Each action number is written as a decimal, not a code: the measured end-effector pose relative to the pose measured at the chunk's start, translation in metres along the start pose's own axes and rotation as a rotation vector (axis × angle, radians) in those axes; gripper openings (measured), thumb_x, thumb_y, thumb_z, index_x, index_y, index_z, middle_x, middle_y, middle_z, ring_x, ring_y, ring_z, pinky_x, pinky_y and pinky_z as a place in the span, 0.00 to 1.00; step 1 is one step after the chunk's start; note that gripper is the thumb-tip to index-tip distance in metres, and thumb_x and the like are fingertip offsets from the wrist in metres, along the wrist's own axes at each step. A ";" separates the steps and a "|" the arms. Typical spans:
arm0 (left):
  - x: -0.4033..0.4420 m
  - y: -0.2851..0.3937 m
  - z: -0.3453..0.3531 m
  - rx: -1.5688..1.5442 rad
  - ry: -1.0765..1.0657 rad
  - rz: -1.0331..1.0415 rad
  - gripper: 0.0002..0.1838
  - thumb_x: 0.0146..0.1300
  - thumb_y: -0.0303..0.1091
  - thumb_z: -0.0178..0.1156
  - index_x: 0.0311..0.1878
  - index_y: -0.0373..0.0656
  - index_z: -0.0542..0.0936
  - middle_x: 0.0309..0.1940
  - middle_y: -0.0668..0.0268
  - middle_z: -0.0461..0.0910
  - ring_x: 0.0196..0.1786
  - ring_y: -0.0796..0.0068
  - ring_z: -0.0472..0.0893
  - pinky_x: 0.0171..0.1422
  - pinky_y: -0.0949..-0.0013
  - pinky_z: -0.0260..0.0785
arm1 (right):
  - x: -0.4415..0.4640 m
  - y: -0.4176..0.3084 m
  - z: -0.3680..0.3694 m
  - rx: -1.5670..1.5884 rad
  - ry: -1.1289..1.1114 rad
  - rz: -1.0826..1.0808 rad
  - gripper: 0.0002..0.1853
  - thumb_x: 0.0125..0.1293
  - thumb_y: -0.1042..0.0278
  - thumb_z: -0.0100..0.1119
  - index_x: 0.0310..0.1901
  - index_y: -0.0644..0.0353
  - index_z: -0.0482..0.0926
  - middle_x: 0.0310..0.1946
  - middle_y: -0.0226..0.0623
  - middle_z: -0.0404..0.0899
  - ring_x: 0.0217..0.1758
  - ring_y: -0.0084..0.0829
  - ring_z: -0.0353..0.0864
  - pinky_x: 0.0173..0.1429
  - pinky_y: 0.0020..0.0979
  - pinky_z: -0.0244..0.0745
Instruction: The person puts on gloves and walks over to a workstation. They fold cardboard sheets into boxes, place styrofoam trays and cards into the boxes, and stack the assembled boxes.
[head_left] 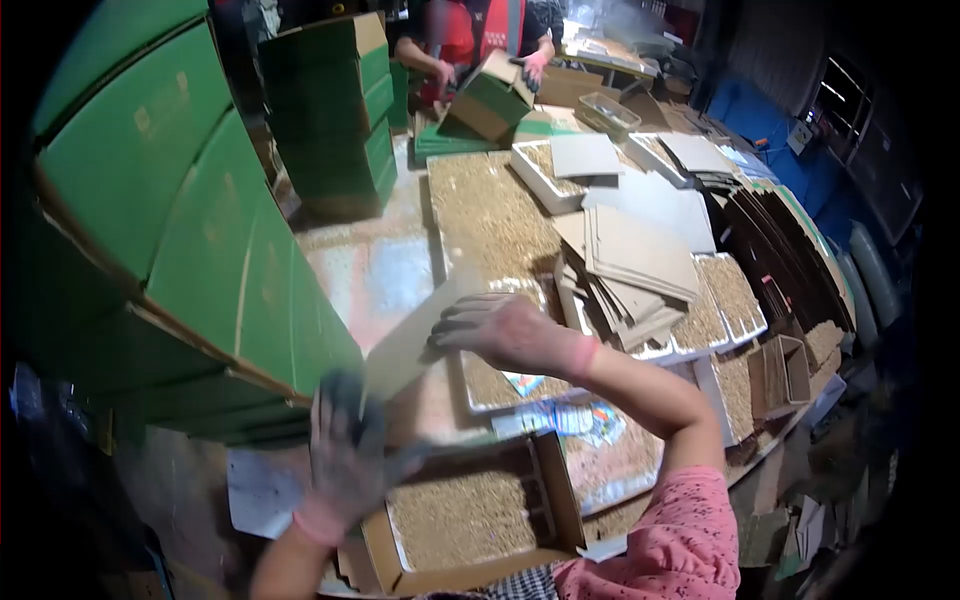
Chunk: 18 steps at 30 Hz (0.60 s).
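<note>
A thin, pale cardboard sheet (425, 335) is tilted in the air above the table. My right hand (515, 335), in a grey-fingered glove, grips its right edge. My left hand (350, 455), gloved and smeared by motion, is at the sheet's lower left end with the thumb spread away from the fingers; whether it touches the sheet is unclear. Below both hands, close to my body, stands an open cardboard box (575, 500). Inside it lies a white-edged tray of tan, grainy material (465, 520).
Tall stacks of green boxes (200, 220) rise on my left. Loose cardboard sheets (640, 250) lie over white trays (545, 180) of grains at right. Printed packets (570, 420) lie beyond the open box. Across the table, a co-worker (490, 40) handles a carton (490, 100).
</note>
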<state>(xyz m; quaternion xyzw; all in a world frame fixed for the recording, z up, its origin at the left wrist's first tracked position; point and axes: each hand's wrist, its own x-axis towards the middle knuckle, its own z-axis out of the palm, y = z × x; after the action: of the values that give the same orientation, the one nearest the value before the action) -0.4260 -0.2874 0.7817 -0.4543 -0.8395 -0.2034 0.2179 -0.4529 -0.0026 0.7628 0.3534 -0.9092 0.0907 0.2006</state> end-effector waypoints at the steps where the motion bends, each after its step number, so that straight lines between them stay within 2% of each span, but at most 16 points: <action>1: 0.026 0.003 -0.003 0.134 -0.104 0.072 0.45 0.42 0.35 0.72 0.66 0.38 0.65 0.64 0.46 0.62 0.67 0.46 0.63 0.70 0.50 0.59 | -0.010 -0.017 -0.024 0.099 0.046 -0.002 0.12 0.62 0.66 0.54 0.48 0.48 0.80 0.45 0.31 0.81 0.54 0.33 0.78 0.59 0.30 0.72; 2: 0.029 -0.012 0.016 0.157 -0.104 0.150 0.41 0.43 0.33 0.70 0.65 0.40 0.67 0.61 0.47 0.64 0.63 0.45 0.66 0.64 0.51 0.64 | -0.021 -0.026 -0.040 0.192 0.096 -0.006 0.12 0.62 0.67 0.56 0.47 0.49 0.80 0.44 0.32 0.81 0.55 0.35 0.77 0.58 0.32 0.73; 3: 0.028 -0.025 0.036 0.183 -0.099 0.225 0.38 0.44 0.31 0.68 0.64 0.41 0.70 0.59 0.48 0.66 0.60 0.44 0.68 0.59 0.51 0.68 | -0.036 -0.023 -0.043 0.267 -0.011 0.098 0.17 0.64 0.65 0.56 0.55 0.51 0.77 0.52 0.37 0.79 0.60 0.36 0.75 0.64 0.34 0.71; 4: 0.037 -0.019 0.033 0.182 -0.099 0.224 0.38 0.44 0.31 0.68 0.64 0.41 0.70 0.59 0.48 0.66 0.60 0.44 0.68 0.59 0.51 0.68 | -0.045 -0.028 -0.045 0.548 0.171 0.244 0.22 0.65 0.62 0.56 0.60 0.55 0.72 0.56 0.40 0.76 0.63 0.36 0.72 0.67 0.35 0.68; 5: 0.048 -0.014 0.028 0.147 -0.166 0.163 0.35 0.45 0.29 0.66 0.62 0.43 0.72 0.55 0.50 0.68 0.55 0.48 0.71 0.53 0.53 0.70 | -0.053 -0.033 -0.045 0.825 0.359 0.384 0.28 0.66 0.58 0.56 0.66 0.58 0.66 0.60 0.44 0.72 0.65 0.37 0.70 0.69 0.36 0.66; 6: 0.055 -0.008 0.022 0.116 -0.228 0.104 0.32 0.46 0.27 0.63 0.60 0.45 0.74 0.52 0.52 0.70 0.49 0.52 0.73 0.46 0.54 0.71 | -0.073 -0.024 -0.020 0.889 0.423 0.679 0.37 0.67 0.53 0.54 0.71 0.63 0.54 0.66 0.49 0.63 0.69 0.39 0.64 0.74 0.38 0.59; 7: 0.054 0.007 0.006 0.125 -0.230 0.104 0.32 0.46 0.27 0.63 0.60 0.45 0.74 0.52 0.52 0.70 0.49 0.52 0.73 0.46 0.54 0.71 | -0.095 -0.013 0.011 0.976 0.468 0.804 0.36 0.68 0.53 0.52 0.70 0.67 0.55 0.67 0.50 0.61 0.70 0.41 0.62 0.74 0.42 0.57; 9: 0.043 0.045 -0.034 0.284 -0.080 0.188 0.31 0.52 0.29 0.57 0.65 0.48 0.72 0.46 0.54 0.69 0.41 0.58 0.72 0.41 0.60 0.71 | -0.132 -0.012 0.069 0.298 0.133 0.664 0.30 0.67 0.57 0.52 0.66 0.65 0.63 0.66 0.52 0.61 0.69 0.45 0.62 0.74 0.43 0.57; 10: 0.032 0.063 -0.038 0.220 -0.009 0.225 0.32 0.44 0.24 0.58 0.58 0.49 0.77 0.31 0.62 0.70 0.32 0.61 0.73 0.38 0.60 0.69 | -0.150 -0.012 0.094 0.209 0.103 0.575 0.27 0.65 0.59 0.53 0.62 0.64 0.67 0.64 0.52 0.64 0.68 0.47 0.62 0.73 0.42 0.58; 11: 0.008 0.073 -0.038 0.167 -0.124 0.265 0.31 0.45 0.26 0.58 0.58 0.52 0.78 0.26 0.67 0.68 0.28 0.64 0.72 0.34 0.62 0.69 | -0.162 -0.016 0.116 0.268 0.183 0.586 0.23 0.62 0.62 0.55 0.58 0.60 0.72 0.61 0.50 0.68 0.67 0.48 0.64 0.72 0.42 0.58; 12: -0.008 0.084 -0.038 0.199 -0.158 0.396 0.29 0.48 0.29 0.59 0.58 0.56 0.78 0.25 0.69 0.68 0.27 0.68 0.72 0.30 0.65 0.68 | -0.174 -0.020 0.138 0.326 0.265 0.592 0.20 0.59 0.65 0.56 0.54 0.56 0.77 0.57 0.48 0.72 0.66 0.49 0.65 0.71 0.42 0.59; 13: -0.025 0.100 -0.033 0.102 -0.297 0.377 0.26 0.51 0.31 0.59 0.57 0.57 0.79 0.29 0.68 0.69 0.28 0.70 0.73 0.28 0.69 0.70 | -0.178 -0.024 0.136 0.331 0.277 0.584 0.20 0.59 0.65 0.56 0.54 0.56 0.77 0.57 0.48 0.72 0.66 0.49 0.65 0.71 0.42 0.59; 15: -0.065 0.112 -0.015 0.118 -0.617 0.509 0.25 0.59 0.34 0.51 0.62 0.55 0.73 0.38 0.63 0.70 0.33 0.69 0.77 0.32 0.71 0.74 | -0.193 -0.036 0.116 0.018 0.022 0.487 0.19 0.58 0.69 0.56 0.52 0.51 0.79 0.54 0.44 0.75 0.61 0.46 0.70 0.67 0.39 0.65; 16: -0.084 0.114 0.002 0.116 -0.694 0.504 0.26 0.60 0.34 0.50 0.64 0.54 0.71 0.38 0.62 0.70 0.34 0.68 0.78 0.32 0.71 0.75 | -0.175 -0.058 0.064 0.237 0.013 0.595 0.18 0.58 0.73 0.55 0.51 0.47 0.79 0.54 0.43 0.75 0.57 0.43 0.74 0.61 0.36 0.71; 17: -0.100 0.115 0.018 0.109 -0.773 0.498 0.27 0.60 0.34 0.49 0.65 0.53 0.68 0.39 0.60 0.71 0.36 0.67 0.79 0.33 0.70 0.75 | -0.187 -0.051 0.070 0.305 0.016 0.670 0.23 0.52 0.78 0.62 0.52 0.56 0.78 0.57 0.46 0.75 0.63 0.39 0.72 0.68 0.36 0.65; 18: -0.103 0.117 0.028 0.068 -0.960 0.403 0.29 0.60 0.34 0.50 0.67 0.53 0.65 0.43 0.57 0.71 0.41 0.61 0.80 0.33 0.68 0.76 | -0.188 -0.055 0.063 0.297 0.190 0.725 0.21 0.52 0.74 0.63 0.51 0.55 0.78 0.55 0.45 0.75 0.61 0.40 0.73 0.64 0.35 0.69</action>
<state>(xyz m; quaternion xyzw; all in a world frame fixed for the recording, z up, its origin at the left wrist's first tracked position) -0.2806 -0.2827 0.7190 -0.6415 -0.7470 0.1011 -0.1420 -0.3088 0.0519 0.6265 0.0247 -0.9294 0.3182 0.1855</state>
